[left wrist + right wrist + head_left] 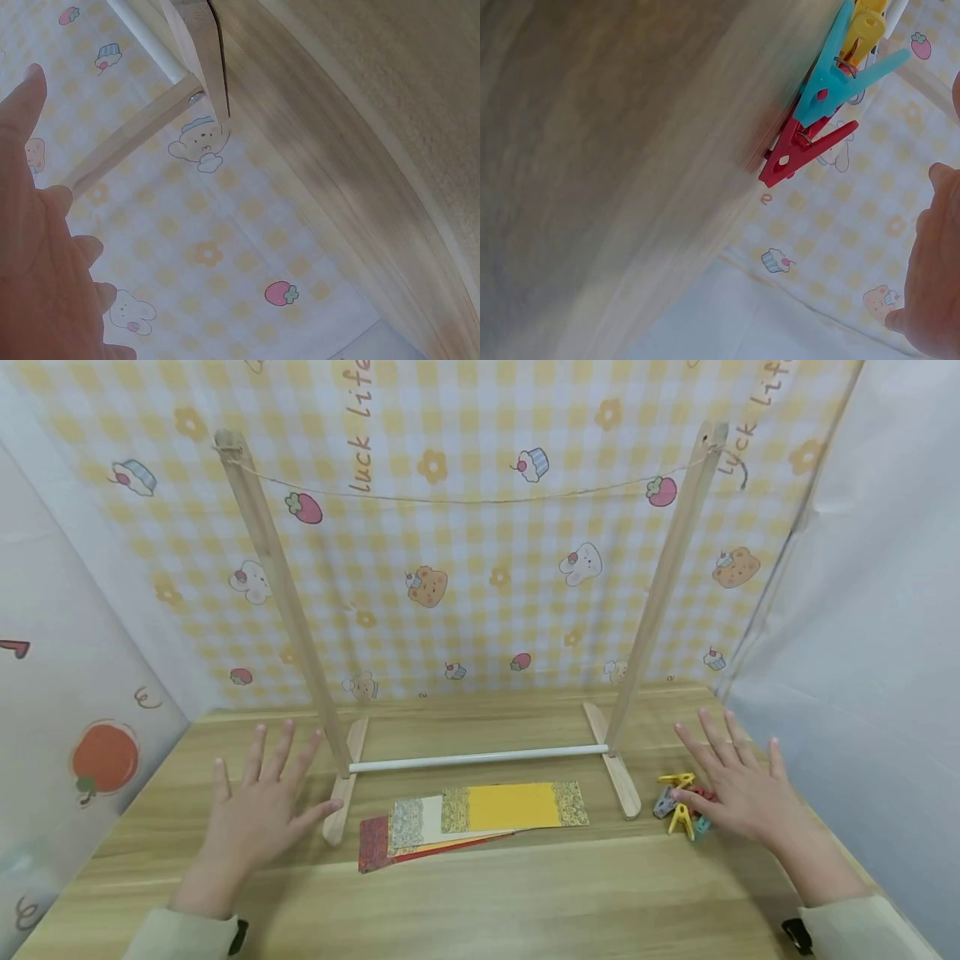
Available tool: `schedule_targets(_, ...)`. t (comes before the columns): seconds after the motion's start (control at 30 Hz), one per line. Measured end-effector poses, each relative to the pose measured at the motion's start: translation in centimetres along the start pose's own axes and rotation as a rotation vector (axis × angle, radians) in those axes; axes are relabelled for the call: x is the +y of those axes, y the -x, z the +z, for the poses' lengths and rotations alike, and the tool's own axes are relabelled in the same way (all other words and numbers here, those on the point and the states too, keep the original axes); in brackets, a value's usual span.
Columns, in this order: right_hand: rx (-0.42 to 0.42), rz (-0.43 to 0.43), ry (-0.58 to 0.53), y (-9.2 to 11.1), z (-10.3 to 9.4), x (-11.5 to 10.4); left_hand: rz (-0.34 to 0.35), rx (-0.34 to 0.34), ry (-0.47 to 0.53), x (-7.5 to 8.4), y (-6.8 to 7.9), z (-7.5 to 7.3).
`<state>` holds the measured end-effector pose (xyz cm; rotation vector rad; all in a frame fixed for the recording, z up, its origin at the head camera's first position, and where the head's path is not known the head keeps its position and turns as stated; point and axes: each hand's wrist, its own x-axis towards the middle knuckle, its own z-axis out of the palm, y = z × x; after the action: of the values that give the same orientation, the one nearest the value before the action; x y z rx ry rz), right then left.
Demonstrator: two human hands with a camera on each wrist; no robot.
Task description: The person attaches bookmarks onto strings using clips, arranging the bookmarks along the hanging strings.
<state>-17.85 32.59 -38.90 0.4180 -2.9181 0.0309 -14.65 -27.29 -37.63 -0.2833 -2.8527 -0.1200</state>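
My left hand (258, 814) is spread palm down at the left, its thumb near the left foot of a wooden stand (281, 572). Fingers apart, my right hand (750, 789) hovers beside a small heap of clothespins (681, 818), with its thumb over part of them. Yellow, grey, red and teal pins show there; the right wrist view has a teal clothespin (831, 82) and a red clothespin (799, 154) close up. Between the hands lies a fanned stack of paper strips, a yellow strip (512, 807) uppermost, cream and red ones under it. Neither hand holds anything.
A thin string (465, 501) sags between the tops of the two wooden posts. Low down, a white rod (480, 758) joins them. Behind the wooden table (525, 902) hangs a yellow checked cloth (480, 635), with pale walls at both sides.
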Motion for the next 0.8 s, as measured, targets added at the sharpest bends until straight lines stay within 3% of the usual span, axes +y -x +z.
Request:
schedule_targets(0.43,-0.057,0.010,-0.050,-0.3,0.0,0.0,0.016,0.013,0.021,1.0,0.5,0.2)
schedule_targets(0.8,-0.099,-0.075,-0.158,0.1,-0.3,-0.1,0.065,-0.030,0.053,3.9,-0.3,0.2)
